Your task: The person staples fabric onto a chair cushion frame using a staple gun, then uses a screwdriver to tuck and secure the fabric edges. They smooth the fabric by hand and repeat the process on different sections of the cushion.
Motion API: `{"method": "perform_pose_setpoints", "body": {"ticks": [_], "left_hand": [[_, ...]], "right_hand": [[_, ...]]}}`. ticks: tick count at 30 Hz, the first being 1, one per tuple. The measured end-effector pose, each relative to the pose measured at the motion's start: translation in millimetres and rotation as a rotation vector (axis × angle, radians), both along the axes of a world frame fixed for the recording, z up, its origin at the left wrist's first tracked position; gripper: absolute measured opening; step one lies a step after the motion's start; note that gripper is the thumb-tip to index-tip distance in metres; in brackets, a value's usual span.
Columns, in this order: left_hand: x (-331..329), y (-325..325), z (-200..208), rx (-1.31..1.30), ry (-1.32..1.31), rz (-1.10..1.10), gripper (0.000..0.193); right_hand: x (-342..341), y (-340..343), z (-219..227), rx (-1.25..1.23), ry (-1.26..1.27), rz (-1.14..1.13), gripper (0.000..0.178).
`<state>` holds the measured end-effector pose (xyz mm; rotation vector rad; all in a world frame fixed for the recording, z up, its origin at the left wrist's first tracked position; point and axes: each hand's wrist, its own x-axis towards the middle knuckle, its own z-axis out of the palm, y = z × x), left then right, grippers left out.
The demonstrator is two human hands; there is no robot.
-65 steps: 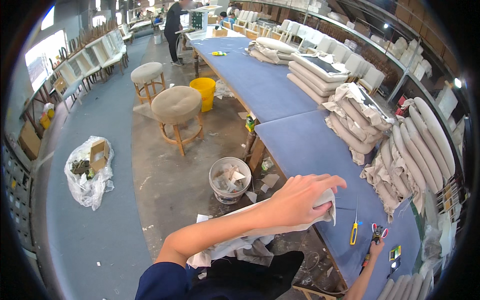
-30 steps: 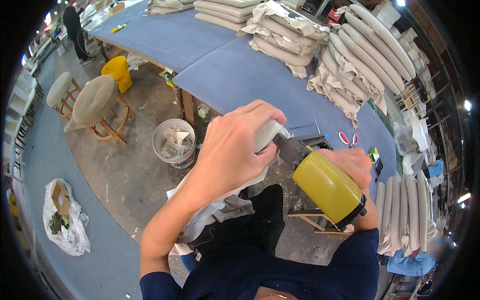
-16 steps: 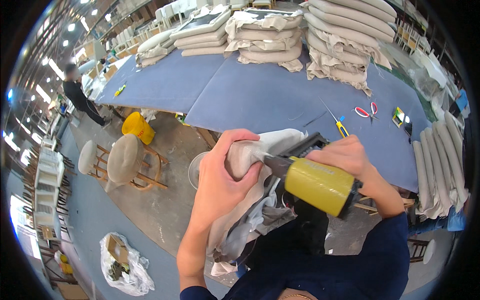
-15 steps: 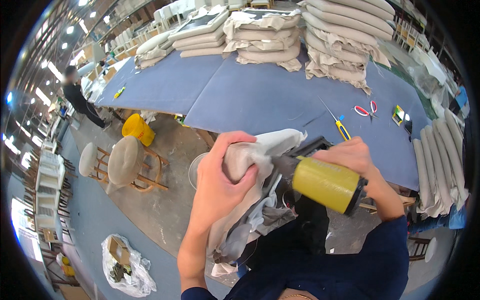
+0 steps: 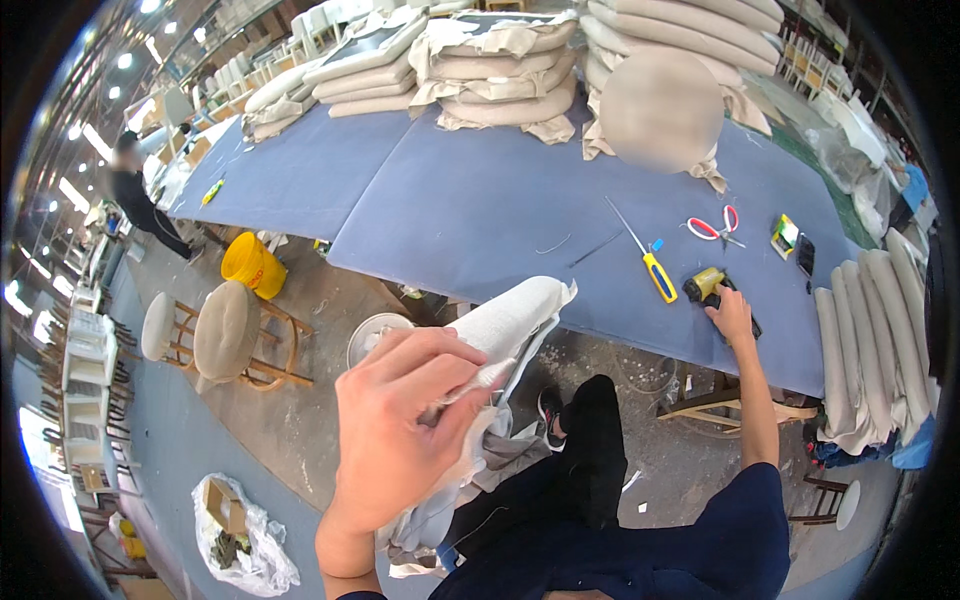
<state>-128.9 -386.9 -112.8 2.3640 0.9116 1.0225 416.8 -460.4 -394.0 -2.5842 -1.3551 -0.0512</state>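
My left hand [image 5: 410, 420] is closed on the edge of a pale fabric cover [image 5: 515, 315], pinching it between thumb and fingers. The cover lies over a long padded piece held up in front of my body; its lower part is hidden behind the hand. Over at the right, my right hand [image 5: 733, 318] reaches to the table and has its fingers around the handle of a yellow-and-black staple gun [image 5: 707, 282], which lies on the blue tabletop. Left of it lies a thin-shafted tool with a yellow and blue handle [image 5: 658, 277]. Red-handled scissors [image 5: 715, 226] lie beyond.
A blue padded table [image 5: 460, 215] carries stacked beige cushions [image 5: 510, 75] at the back. More cushions [image 5: 870, 340] stand at the right edge, near a small yellow-green box [image 5: 784, 236] and a dark phone-like object [image 5: 806, 255]. Stools [image 5: 228, 330] and a yellow bucket [image 5: 255, 265] stand left.
My right hand has carried the staple gun from beside the padded piece to the tabletop at the right. My left hand has shifted lower and turned, now pinching the fabric edge.
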Motion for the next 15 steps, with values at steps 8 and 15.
{"method": "perform_pose_setpoints", "body": {"ticks": [8,15], "left_hand": [[-0.9,7.9,1.5,-0.056,-0.068,0.077,0.010],[-37.3,41.0,-11.6,-0.135,-0.152,0.044,0.026]], "right_hand": [[-91.4,93.6,-9.6,0.048,-0.189,0.231,0.026],[-112.0,57.9,-36.8,0.454,0.150,0.260,0.033]]}}
